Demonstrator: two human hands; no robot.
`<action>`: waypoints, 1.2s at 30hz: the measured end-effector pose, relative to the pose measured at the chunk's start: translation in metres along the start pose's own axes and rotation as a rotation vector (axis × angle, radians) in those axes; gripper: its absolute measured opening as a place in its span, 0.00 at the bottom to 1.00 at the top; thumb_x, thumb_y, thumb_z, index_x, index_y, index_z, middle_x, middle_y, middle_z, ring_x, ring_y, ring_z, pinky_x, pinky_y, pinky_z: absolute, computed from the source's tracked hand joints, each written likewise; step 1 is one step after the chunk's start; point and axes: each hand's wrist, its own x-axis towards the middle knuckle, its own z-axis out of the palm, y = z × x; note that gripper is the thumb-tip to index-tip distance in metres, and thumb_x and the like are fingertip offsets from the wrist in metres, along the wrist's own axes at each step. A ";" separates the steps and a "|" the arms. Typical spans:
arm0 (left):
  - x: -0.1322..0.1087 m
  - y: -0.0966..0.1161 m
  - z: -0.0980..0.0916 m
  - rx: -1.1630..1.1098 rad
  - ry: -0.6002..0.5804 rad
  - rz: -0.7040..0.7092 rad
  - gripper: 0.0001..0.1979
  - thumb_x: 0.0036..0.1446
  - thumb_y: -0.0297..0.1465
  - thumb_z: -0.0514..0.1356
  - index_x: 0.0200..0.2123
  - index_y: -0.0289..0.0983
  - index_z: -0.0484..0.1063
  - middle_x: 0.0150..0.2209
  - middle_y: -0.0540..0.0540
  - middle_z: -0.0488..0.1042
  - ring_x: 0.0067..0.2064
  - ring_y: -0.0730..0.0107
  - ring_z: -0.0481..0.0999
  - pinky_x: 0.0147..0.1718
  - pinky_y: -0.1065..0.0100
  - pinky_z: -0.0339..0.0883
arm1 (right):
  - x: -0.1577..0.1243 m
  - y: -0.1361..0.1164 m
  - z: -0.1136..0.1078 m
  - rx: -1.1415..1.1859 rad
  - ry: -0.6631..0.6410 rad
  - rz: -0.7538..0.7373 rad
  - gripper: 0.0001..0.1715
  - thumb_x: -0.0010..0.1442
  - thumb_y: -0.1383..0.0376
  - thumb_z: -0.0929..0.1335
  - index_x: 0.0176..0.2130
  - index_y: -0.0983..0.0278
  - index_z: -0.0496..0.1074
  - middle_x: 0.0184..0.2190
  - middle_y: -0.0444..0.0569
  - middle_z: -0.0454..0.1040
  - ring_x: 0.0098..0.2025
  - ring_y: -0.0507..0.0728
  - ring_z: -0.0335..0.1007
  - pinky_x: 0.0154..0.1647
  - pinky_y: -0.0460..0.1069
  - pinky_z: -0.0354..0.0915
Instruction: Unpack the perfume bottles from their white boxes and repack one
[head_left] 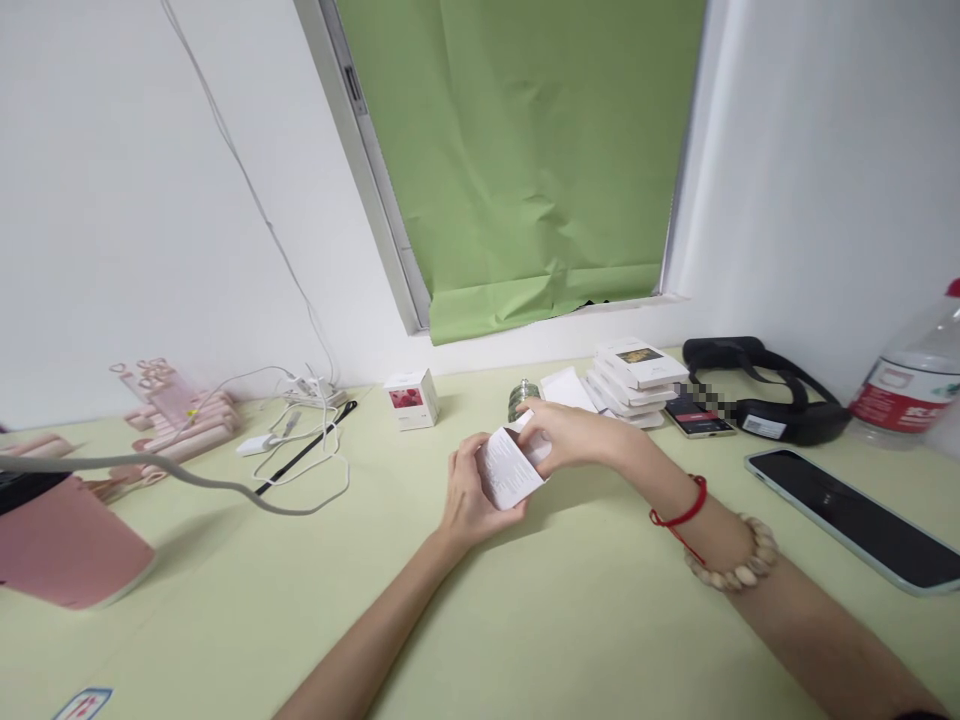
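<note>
My left hand (470,495) is wrapped round a small white cardboard box (510,470) with lines of print on its side, tilted above the table. At the box's open top, the fingers of my right hand (559,435) are bent into the opening; whether they pinch a flap or something inside is hidden. Just behind my hands stands a green glass jar (523,395), partly covered by the right hand. To the left, a white box with a red picture (411,400) stands upright on the table.
Flat white boxes (637,365) are stacked at the back right, beside a phone (701,412) and a black headset (787,410). A larger phone (855,510) and a bottle (911,375) are far right. Left are white cables (300,440), pink rollers (187,425) and a pink bin (71,545).
</note>
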 end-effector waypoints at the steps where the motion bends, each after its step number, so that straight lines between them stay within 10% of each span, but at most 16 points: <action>1: 0.000 0.000 0.000 -0.011 0.010 -0.010 0.38 0.34 0.33 0.63 0.50 0.38 0.49 0.45 0.40 0.61 0.46 0.58 0.65 0.42 0.58 0.62 | 0.002 -0.002 0.004 0.006 0.020 -0.037 0.14 0.40 0.64 0.71 0.33 0.60 0.76 0.48 0.49 0.64 0.42 0.57 0.66 0.33 0.43 0.60; 13: 0.001 0.004 0.000 -0.001 0.046 -0.085 0.39 0.34 0.34 0.63 0.50 0.40 0.47 0.46 0.41 0.62 0.46 0.57 0.67 0.43 0.57 0.62 | 0.000 -0.007 -0.005 -0.120 0.123 0.015 0.10 0.44 0.65 0.69 0.31 0.58 0.75 0.45 0.46 0.64 0.33 0.51 0.67 0.31 0.44 0.59; 28: 0.005 0.009 -0.008 0.196 0.033 0.196 0.38 0.39 0.35 0.62 0.52 0.42 0.46 0.51 0.37 0.61 0.53 0.54 0.63 0.46 0.57 0.57 | 0.013 -0.005 0.021 -0.030 0.183 -0.149 0.04 0.45 0.70 0.67 0.25 0.65 0.73 0.51 0.53 0.59 0.45 0.58 0.65 0.38 0.48 0.61; 36: 0.007 0.011 -0.008 0.223 -0.003 0.076 0.32 0.39 0.39 0.62 0.47 0.40 0.51 0.51 0.37 0.63 0.52 0.55 0.64 0.46 0.59 0.56 | 0.016 -0.006 0.022 -0.056 0.238 -0.299 0.04 0.47 0.69 0.68 0.22 0.65 0.73 0.48 0.54 0.61 0.50 0.58 0.60 0.42 0.49 0.59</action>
